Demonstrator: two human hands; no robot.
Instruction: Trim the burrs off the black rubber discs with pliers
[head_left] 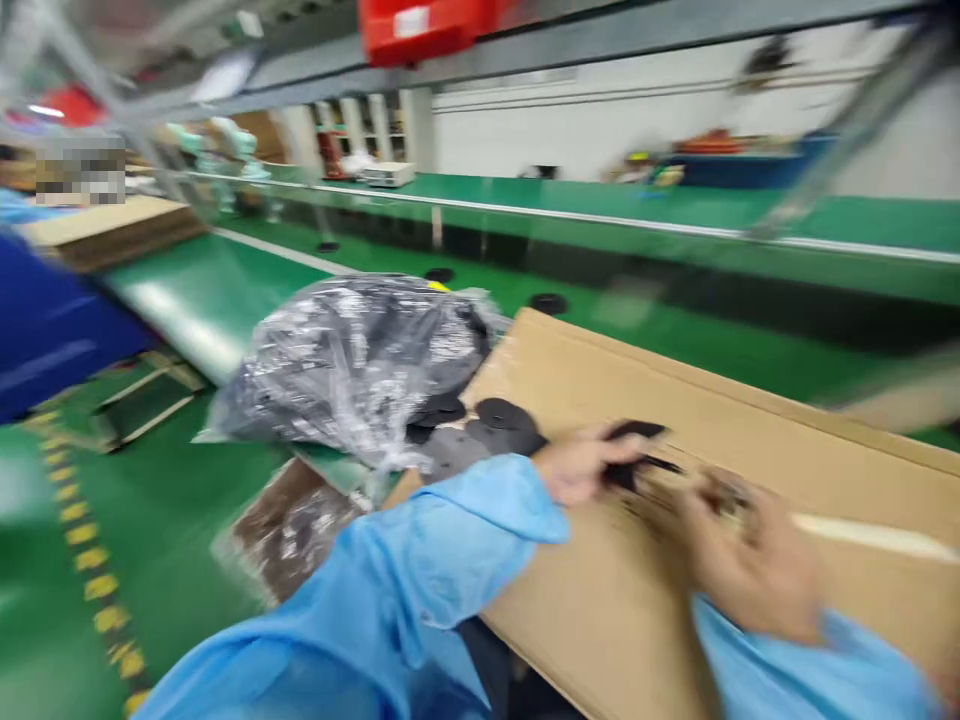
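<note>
My left hand [576, 468] pinches a flat black piece [630, 445] over the sheet of cardboard [600, 610]. That piece is smeared by motion, so its exact kind cannot be made out. To its right my right hand [765, 560] is closed with its fingers curled, blurred, around something small that I cannot make out. Beyond my left sleeve, at the cardboard's left edge, lie several thin black discs [506, 422]. Beside them bulges a clear plastic bag [352, 350] full of dark parts.
An open box with clear plastic lining [300, 530] stands below the bag. A white strip [877, 535] lies on the cardboard at right. A red bin [424, 30] hangs overhead. Behind runs a green workbench [570, 200]. Yellow-black tape [86, 555] marks the green floor at left.
</note>
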